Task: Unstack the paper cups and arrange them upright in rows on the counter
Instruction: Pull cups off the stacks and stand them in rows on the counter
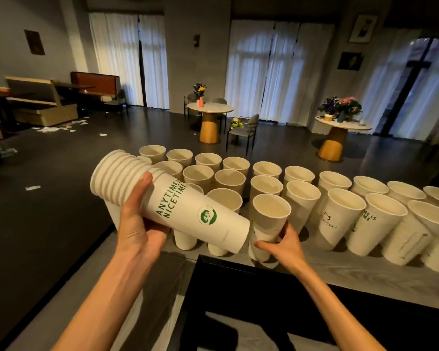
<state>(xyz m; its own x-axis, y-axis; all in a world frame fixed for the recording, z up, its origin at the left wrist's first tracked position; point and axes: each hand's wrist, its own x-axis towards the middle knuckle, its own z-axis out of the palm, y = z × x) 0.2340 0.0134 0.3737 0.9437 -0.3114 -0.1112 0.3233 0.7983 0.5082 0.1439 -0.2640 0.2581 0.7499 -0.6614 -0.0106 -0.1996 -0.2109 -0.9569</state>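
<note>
1. Two bare forearms reach forward from the bottom edge, over a dark rectangular frame [238, 282] that sits at the near side of the counter [365, 272].
2. The left hand [140, 224] grips a stack of paper cups [173, 198], fingers curled under it and thumb pressed across the top.
3. The stack is held above the counter, tilted almost on its side, with its ridged rims pointing up and to the left and its closed base pointing down to the right.
4. Green lettering and a round green logo [208, 216] show on the outermost cup of the stack.
5. The right hand [281, 245] holds a single cup [268, 229] low on its wall, fingers and thumb wrapped round it.
6. This single cup stands upright, mouth open to the ceiling, just beside the base of the stack; whether its base touches the counter cannot be told.
7. Rows of cups [340, 198] stand upright, close together, running back and to the right along the counter.
8. Beyond the counter are a dark floor, two round tables [209, 108] bearing flowers, and white curtains [264, 69].
</note>
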